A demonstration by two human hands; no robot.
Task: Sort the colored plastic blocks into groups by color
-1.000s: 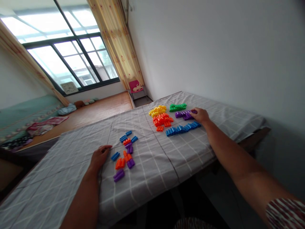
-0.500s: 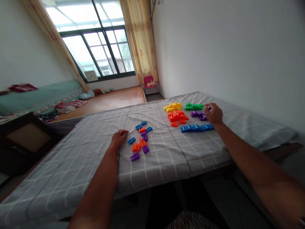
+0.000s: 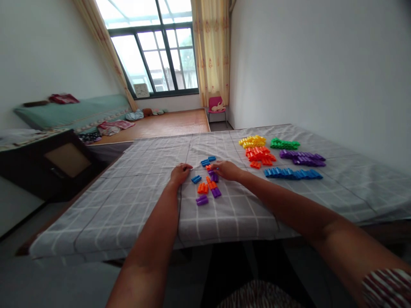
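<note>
Several small ridged plastic pieces lie loosely grouped on the cloth between my hands. My right hand [image 3: 227, 170] is at the right side of this group, its fingers closed on a blue plastic piece that they mostly cover. An orange piece [image 3: 208, 168] shows by its fingertips, with purple pieces [image 3: 213, 176] just below. To the left, my left hand [image 3: 182, 173] rests on the cloth, thumb and forefinger apart, with nothing visible between them. Nearest to it is a blue piece [image 3: 196, 179]. Lower down are an orange piece [image 3: 203, 188] and a purple piece [image 3: 202, 200].
Colour-sorted piles stand on the right: yellow [image 3: 252, 141], green [image 3: 285, 143], orange [image 3: 259, 155], purple [image 3: 302, 157] and a blue row [image 3: 293, 173]. A grey checked cloth [image 3: 135, 205] covers the table. A white wall [image 3: 321, 68] borders its right side.
My right hand has moved left from the purple and green piles to the loose group. The purple pile, partly covered before, is now in full sight. The camera view has turned slightly left.
</note>
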